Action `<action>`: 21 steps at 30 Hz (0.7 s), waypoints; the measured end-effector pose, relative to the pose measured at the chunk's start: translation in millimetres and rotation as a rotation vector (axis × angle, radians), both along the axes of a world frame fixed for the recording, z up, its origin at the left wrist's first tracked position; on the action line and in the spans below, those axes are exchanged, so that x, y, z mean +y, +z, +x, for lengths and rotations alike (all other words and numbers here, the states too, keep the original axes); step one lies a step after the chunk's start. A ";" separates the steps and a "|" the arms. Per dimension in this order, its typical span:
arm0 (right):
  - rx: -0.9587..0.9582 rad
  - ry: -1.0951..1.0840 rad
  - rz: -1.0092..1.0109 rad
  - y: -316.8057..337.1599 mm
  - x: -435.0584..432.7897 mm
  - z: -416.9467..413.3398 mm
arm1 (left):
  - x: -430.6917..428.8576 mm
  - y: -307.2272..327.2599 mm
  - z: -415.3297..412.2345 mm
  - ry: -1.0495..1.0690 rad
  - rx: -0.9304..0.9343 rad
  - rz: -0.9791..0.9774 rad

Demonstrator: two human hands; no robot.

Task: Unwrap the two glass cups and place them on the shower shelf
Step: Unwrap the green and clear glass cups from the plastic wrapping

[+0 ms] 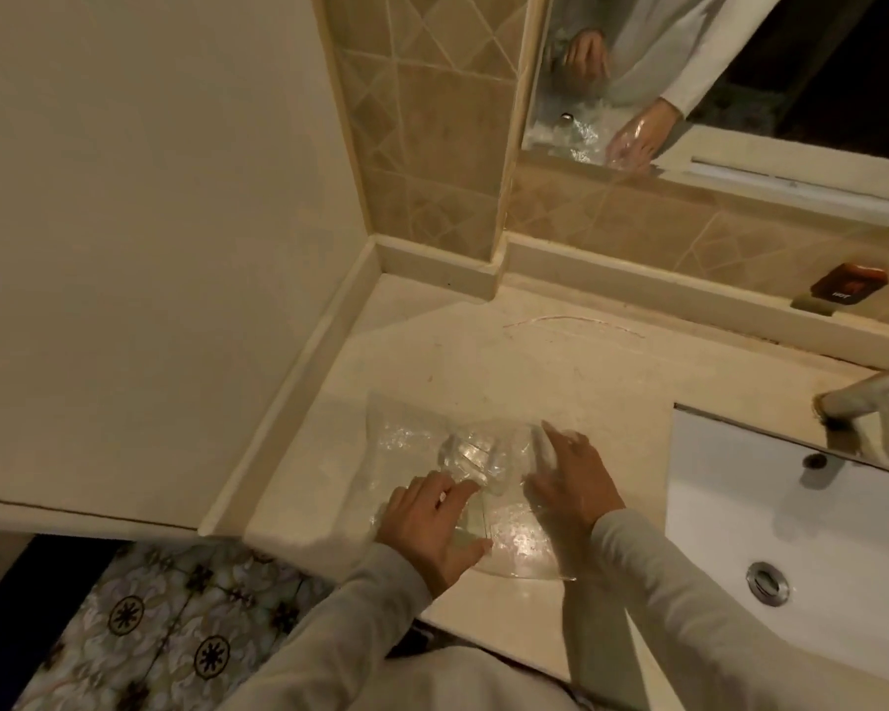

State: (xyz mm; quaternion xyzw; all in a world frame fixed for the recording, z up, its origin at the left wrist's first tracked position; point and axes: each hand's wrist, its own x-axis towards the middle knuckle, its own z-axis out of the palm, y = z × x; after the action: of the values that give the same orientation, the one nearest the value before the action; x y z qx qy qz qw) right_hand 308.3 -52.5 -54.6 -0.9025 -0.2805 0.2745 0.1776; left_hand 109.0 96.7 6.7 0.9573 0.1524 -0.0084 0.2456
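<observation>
Looking down through the head camera, the beige stone surface (pixel 560 361) fills the middle of the frame, with a crumpled sheet of clear plastic wrap (pixel 406 443) spread on it at lower centre. Inside the wrap lies a clear glass cup (pixel 470 456), on its side as far as the blur allows; whether a second cup is in the bundle cannot be told. The left hand (pixel 432 531) rests palm down on the near edge of the wrap, its fingers (pixel 458 492) loosely spread and pressing the plastic, not closed around anything. The right hand (pixel 570 484) lies on the right side of the bundle, its fingers (pixel 547 446) stretched out flat against the wrap beside the cup. Both arms wear pale grey sleeves. At the right of the frame sits a white ceramic basin (pixel 740 505) with a chrome tap (pixel 878 407) over it. A mirror (pixel 714 69) at upper right reflects both hands. Patterned floor tiles (pixel 150 623) show at lower left.
</observation>
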 end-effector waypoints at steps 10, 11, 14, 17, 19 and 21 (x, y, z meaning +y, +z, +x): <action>0.020 -0.193 0.110 11.5 10.9 -38.0 | 47.6 -38.6 -13.1 -0.373 0.218 0.191; 0.048 -0.196 0.096 12.3 11.5 -39.7 | 49.6 -39.0 -13.0 -0.387 0.210 0.195; 0.149 -0.260 0.144 14.2 10.8 -46.4 | 59.2 -42.6 -12.3 -0.409 0.166 0.214; 0.170 -0.321 0.201 17.9 13.2 -55.2 | 69.1 -43.2 -7.3 -0.426 0.180 0.164; 0.196 -0.371 0.230 18.3 14.1 -55.8 | 71.9 -43.4 -3.5 -0.340 0.177 0.056; 0.183 -0.390 0.240 16.4 11.7 -55.0 | 69.4 -47.0 1.0 -0.148 0.118 -0.153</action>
State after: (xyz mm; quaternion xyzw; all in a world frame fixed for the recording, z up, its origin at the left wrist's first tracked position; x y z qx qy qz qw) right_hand 253.3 -40.8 -38.2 -0.8834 -0.1143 0.2802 0.3579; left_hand 110.0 166.1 -40.3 0.9421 0.0943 -0.0947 0.3074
